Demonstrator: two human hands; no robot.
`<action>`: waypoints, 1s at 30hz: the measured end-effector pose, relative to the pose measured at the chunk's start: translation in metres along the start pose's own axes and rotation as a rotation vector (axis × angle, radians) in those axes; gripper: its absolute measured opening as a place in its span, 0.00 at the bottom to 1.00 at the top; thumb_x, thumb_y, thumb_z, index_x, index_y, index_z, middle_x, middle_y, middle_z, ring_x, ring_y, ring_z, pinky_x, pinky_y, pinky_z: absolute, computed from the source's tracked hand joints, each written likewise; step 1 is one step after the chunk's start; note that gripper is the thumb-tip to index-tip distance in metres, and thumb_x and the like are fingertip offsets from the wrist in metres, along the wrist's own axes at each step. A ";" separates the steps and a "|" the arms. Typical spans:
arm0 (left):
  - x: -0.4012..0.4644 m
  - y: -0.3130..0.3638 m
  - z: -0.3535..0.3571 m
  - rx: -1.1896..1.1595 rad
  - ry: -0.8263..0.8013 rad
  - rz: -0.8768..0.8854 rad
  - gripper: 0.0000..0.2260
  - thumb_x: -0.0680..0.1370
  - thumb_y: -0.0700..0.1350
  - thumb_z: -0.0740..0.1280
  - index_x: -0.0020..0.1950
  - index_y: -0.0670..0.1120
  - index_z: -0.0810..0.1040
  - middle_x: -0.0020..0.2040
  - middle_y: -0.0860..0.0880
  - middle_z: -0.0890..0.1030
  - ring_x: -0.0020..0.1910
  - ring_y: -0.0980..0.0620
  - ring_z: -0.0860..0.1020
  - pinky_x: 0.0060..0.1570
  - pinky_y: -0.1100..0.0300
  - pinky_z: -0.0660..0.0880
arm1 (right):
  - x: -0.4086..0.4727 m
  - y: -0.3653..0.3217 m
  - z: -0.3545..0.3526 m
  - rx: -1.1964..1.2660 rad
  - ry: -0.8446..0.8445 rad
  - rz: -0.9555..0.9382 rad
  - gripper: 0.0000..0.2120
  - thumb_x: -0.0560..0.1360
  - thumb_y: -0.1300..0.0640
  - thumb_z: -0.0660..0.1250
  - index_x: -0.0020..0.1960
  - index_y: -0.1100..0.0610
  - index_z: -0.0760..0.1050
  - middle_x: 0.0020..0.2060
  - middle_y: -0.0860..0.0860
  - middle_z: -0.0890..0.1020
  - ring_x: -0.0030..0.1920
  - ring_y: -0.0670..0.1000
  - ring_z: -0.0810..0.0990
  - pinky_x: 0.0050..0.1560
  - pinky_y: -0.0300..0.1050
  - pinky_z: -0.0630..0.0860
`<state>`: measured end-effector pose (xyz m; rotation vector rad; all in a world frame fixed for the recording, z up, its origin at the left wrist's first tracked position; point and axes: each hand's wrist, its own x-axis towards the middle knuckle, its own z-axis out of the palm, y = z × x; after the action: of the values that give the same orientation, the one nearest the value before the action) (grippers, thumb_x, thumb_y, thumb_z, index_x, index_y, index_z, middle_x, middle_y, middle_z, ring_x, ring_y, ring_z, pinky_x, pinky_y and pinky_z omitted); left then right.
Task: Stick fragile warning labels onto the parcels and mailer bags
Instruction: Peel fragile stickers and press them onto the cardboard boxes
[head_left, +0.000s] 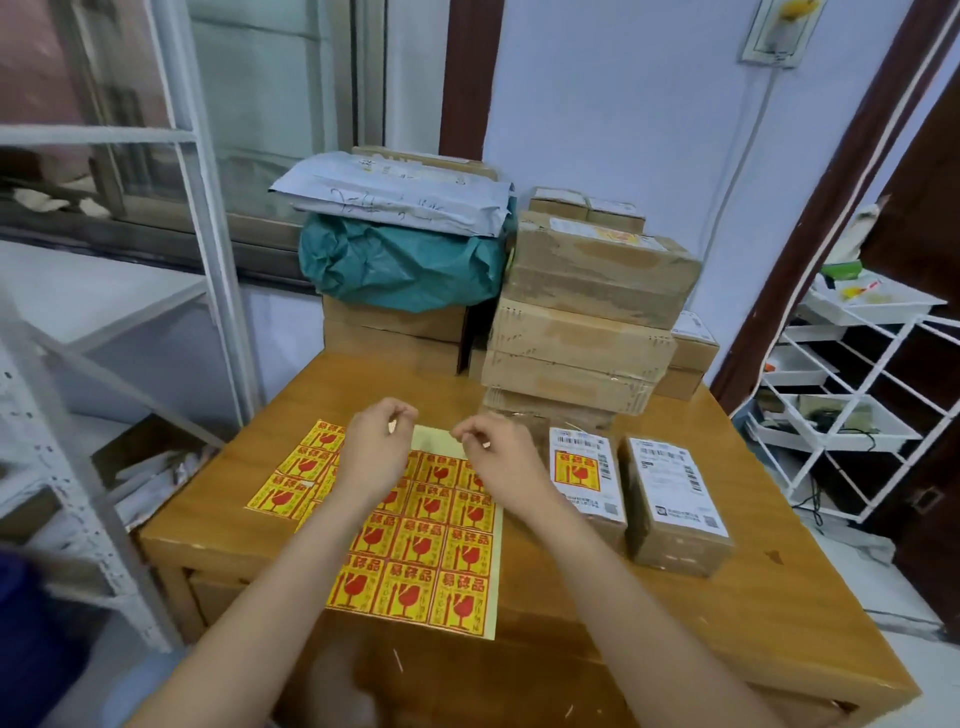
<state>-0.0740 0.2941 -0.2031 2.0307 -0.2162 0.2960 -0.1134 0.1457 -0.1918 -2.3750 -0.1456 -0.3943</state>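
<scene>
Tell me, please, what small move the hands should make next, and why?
Probably peel one fragile sticker off the top of the sticker sheet for the right-hand parcel. Both hands, left and right, hover at the sheet's bare upper edge, and that parcel shows only a shipping label, while the neighbouring parcel already carries a sticker.

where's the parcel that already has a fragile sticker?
Head view, right of centre on the table: the labelled parcel sits between the sticker sheet and the unlabelled parcel.
</scene>
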 end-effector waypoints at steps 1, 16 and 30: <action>0.003 -0.006 -0.002 0.058 -0.015 0.009 0.09 0.81 0.41 0.59 0.54 0.43 0.79 0.54 0.46 0.80 0.54 0.45 0.76 0.51 0.54 0.70 | 0.003 0.003 0.007 -0.002 -0.005 0.023 0.11 0.79 0.64 0.60 0.56 0.59 0.79 0.53 0.52 0.79 0.50 0.46 0.76 0.48 0.31 0.69; 0.010 -0.023 0.059 0.602 -0.533 0.331 0.29 0.79 0.59 0.57 0.75 0.45 0.61 0.76 0.48 0.62 0.75 0.51 0.56 0.73 0.56 0.54 | -0.006 0.068 0.029 -0.166 0.101 0.233 0.17 0.76 0.69 0.59 0.63 0.64 0.74 0.60 0.57 0.74 0.63 0.55 0.70 0.65 0.42 0.65; 0.008 -0.042 0.055 0.755 -0.586 0.385 0.40 0.74 0.71 0.44 0.79 0.46 0.48 0.79 0.50 0.48 0.77 0.54 0.44 0.73 0.58 0.39 | -0.001 0.070 0.031 -0.188 0.112 0.175 0.06 0.76 0.62 0.63 0.50 0.60 0.78 0.50 0.53 0.77 0.55 0.51 0.70 0.54 0.41 0.67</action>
<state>-0.0483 0.2641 -0.2601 2.7830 -0.9887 -0.0075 -0.0918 0.1151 -0.2586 -2.5177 0.1565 -0.4737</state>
